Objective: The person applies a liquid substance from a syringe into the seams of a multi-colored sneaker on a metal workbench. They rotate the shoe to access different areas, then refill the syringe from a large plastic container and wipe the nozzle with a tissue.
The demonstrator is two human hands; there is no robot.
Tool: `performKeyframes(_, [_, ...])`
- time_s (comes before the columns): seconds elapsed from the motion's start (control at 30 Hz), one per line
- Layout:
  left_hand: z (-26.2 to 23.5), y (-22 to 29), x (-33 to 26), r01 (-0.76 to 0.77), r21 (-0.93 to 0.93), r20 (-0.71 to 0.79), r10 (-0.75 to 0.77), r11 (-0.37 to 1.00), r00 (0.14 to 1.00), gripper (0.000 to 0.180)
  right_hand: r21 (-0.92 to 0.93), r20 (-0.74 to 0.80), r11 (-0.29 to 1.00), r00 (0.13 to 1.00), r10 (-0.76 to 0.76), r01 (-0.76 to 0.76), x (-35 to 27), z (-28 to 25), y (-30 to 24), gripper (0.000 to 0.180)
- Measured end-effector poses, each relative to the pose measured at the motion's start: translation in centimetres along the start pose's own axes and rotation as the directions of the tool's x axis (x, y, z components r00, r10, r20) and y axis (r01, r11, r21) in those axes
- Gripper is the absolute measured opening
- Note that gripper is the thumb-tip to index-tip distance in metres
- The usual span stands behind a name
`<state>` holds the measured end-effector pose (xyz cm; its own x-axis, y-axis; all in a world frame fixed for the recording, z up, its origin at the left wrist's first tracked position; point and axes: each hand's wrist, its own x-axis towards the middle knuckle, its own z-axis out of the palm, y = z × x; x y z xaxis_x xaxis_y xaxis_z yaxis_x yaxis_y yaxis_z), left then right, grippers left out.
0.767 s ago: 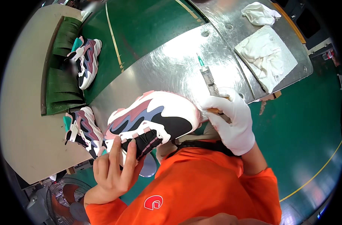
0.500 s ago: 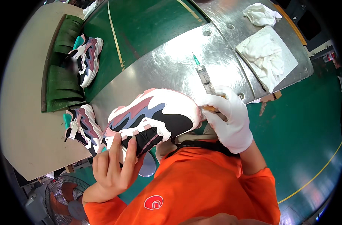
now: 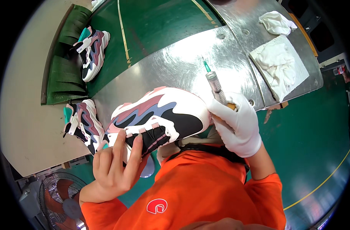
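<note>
Right hand [image 3: 238,126] gloved, I grip a syringe [image 3: 214,85], needle [image 3: 207,66] toward eleven o'clock; my left hand [image 3: 115,168] holds the shoe [image 3: 180,119] at the syringe's eight o'clock. I'd best steady both.

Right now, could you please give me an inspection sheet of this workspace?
Surface: metal table, shiny, with fine scratches.
Job's things: held shoe, toe to the right; syringe, tip toward the picture's top.
Clutter: one cloth at the table's far right, another cloth on a white pad.
Hands: left hand, bare, holds the shoe; right hand, gloved, holds the syringe.
Cables: nothing seen.
Surroundings: green floor; fan lower left; upper shoe and lower shoe at left.
</note>
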<state>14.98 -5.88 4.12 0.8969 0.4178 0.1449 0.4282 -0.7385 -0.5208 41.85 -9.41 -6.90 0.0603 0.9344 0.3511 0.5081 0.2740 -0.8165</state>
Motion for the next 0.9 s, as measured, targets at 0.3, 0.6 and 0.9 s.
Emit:
performKeyframes(0.3, [-0.2, 0.1, 0.2, 0.019, -0.011, -0.017, -0.02, 1.0, 1.0, 0.024, -0.08, -0.039, 0.992, 0.994, -0.099, 0.096, -0.1, 0.3, 0.1, 0.024])
performKeyframes(0.6, [-0.1, 0.2, 0.2, 0.019, -0.023, -0.029, -0.019, 1.0, 0.999, 0.028, -0.147, -0.071, 0.984, 0.991, -0.114, 0.103, -0.7, 0.4, 0.0, 0.03])
performKeyframes(0.9, [0.0, 0.0, 0.0, 0.005, -0.056, -0.051, -0.007, 0.998, 0.999, 0.033, -0.234, -0.053, 0.958, 0.981, -0.185, 0.168, -1.1, 0.4, 0.2, 0.035])
